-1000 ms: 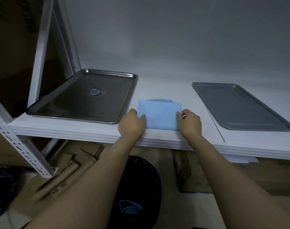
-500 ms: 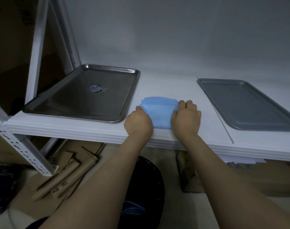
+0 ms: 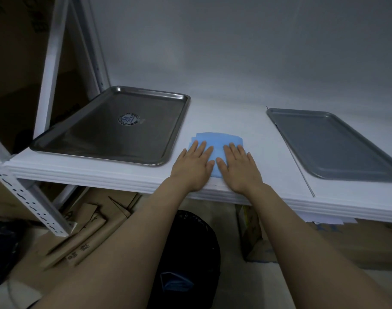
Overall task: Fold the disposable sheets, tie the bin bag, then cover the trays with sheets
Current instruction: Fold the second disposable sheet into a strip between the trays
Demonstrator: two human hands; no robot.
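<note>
While both palms lie flat on it, the folded blue disposable sheet [image 3: 219, 141] rests on the white shelf [image 3: 268, 157] close to its front edge, between the steel tray [image 3: 90, 134] towards the left end and the grey tray [image 3: 324, 143] towards the right. The left hand [image 3: 195, 162] and right hand [image 3: 237, 167] press side by side with straight, spread fingers and grasp nothing. The sheet looks thin, soft and very light, so its layers will likely spring apart or slide on the smooth shelf once the pressure goes. It is best pinched at the corners or along a creased edge. The black bin bag [image 3: 190, 239] sits on the floor below the shelf's front edge, apparently untied.
</note>
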